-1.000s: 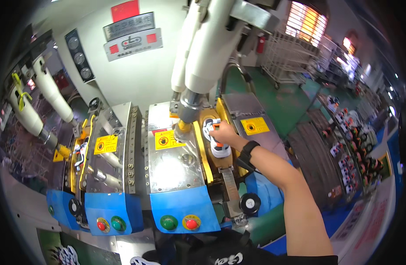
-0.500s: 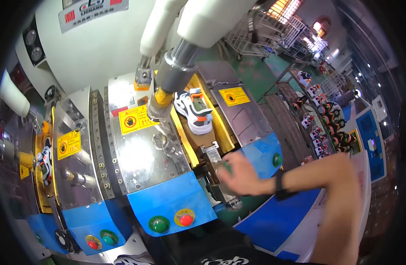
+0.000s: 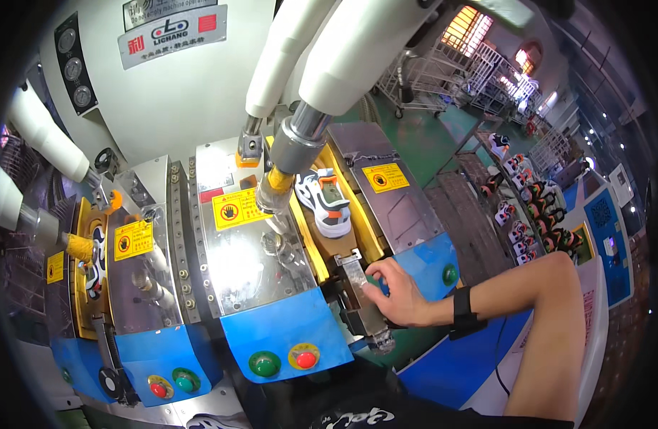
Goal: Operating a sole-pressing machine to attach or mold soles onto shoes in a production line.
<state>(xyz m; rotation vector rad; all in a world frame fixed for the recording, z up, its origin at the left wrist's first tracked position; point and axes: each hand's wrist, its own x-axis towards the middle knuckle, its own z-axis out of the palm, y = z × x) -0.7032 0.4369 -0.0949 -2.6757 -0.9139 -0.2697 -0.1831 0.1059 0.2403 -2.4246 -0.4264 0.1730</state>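
My right hand [image 3: 402, 294], with a black band [image 3: 463, 307] at the wrist, reaches in from the right. Its fingers curl beside a worn metal bar [image 3: 356, 277] at the front of a press. A small blue-green part shows between thumb and fingers; what it is I cannot make out. Beyond the bar, a white, black and orange sneaker [image 3: 326, 203] sits between yellow pads [image 3: 352, 171]. A yellow-wrapped press head [image 3: 279, 180] hangs close to the shoe's left side. My left hand is out of view.
Blue panels carry green [image 3: 264, 365] and red buttons [image 3: 304, 356]. Another sneaker [image 3: 96, 268] sits in the station at left. White cylinders [image 3: 354, 61] slant overhead. On the right stand a rack of shoes [image 3: 533, 207] and a blue-fronted machine [image 3: 606, 243].
The view has shifted, so the machine appears a little lower and to the right. My right hand, blurred before, is now sharp and remains beside the metal bar. The sneaker stays between the pads.
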